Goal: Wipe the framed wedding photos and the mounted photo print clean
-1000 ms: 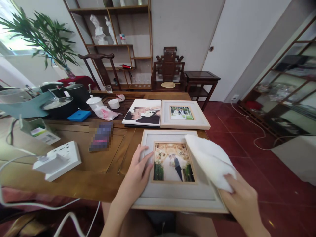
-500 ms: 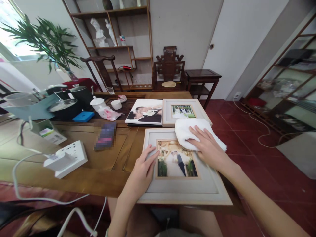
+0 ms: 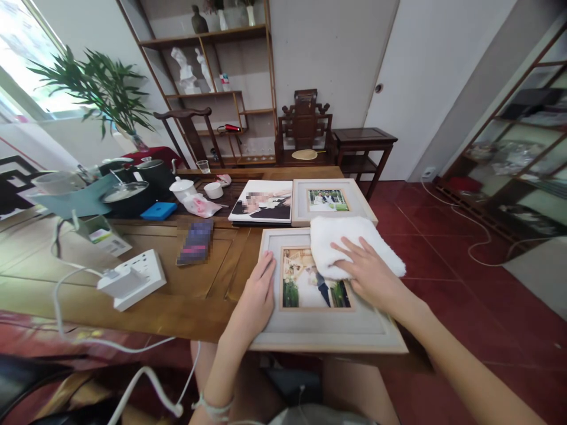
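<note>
A light wooden picture frame (image 3: pixel 328 343) lies face up at the near edge of the table, with a wedding photo (image 3: pixel 303 289) in its middle. Along its left side, my left hand (image 3: pixel 254 301) grips the edge, fingers together and pointing away from me. My right hand (image 3: pixel 370 273) presses a folded white towel (image 3: pixel 325 239) onto the upper right of the frame, fingers spread over it and the thumb side at its fold. The towel covers the photo's top right corner and the frame's right corner.
Behind lie a second framed photo (image 3: pixel 361 206) and a white-edged photo panel (image 3: pixel 248 206). To the left are a power strip (image 3: pixel 148 277) with a white cable, a blurred phone-like item (image 3: pixel 195 242), a blue box (image 3: pixel 158 211), a white cup (image 3: pixel 213 190) and a dark pot (image 3: pixel 126 200).
My right hand has drawn the towel slightly left and toward me, over more of the photo. My left hand has shifted from the photo's corner out to the frame's left edge.
</note>
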`<action>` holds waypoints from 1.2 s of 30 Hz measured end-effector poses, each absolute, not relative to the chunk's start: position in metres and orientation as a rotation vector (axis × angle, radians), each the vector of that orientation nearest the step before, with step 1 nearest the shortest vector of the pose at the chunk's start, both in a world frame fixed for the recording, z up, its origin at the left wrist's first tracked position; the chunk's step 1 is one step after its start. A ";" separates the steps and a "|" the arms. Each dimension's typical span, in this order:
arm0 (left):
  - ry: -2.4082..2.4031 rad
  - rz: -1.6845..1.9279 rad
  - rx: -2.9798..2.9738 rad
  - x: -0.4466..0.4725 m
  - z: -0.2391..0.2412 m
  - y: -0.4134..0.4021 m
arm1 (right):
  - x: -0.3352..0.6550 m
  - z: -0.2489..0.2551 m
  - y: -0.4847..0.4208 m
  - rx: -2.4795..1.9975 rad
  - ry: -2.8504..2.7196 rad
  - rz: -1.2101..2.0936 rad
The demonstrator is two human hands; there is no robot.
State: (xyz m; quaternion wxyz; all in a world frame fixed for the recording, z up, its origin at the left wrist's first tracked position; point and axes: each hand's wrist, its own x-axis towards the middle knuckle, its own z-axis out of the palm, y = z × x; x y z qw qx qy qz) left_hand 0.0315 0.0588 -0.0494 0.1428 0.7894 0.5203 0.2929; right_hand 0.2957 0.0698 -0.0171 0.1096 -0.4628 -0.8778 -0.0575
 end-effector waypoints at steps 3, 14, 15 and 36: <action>1.481 0.868 2.276 0.030 -0.052 0.060 | 0.295 -0.002 0.029 -1.323 -2.679 -0.017; 1.443 0.834 2.313 0.029 -0.054 0.060 | 0.290 0.003 0.005 -1.248 -2.622 0.180; 1.438 0.826 2.319 0.028 -0.055 0.060 | 0.290 -0.002 0.020 -1.273 -2.588 0.139; 1.409 0.889 2.318 0.029 -0.056 0.062 | 0.278 0.035 -0.026 -1.192 -2.790 0.611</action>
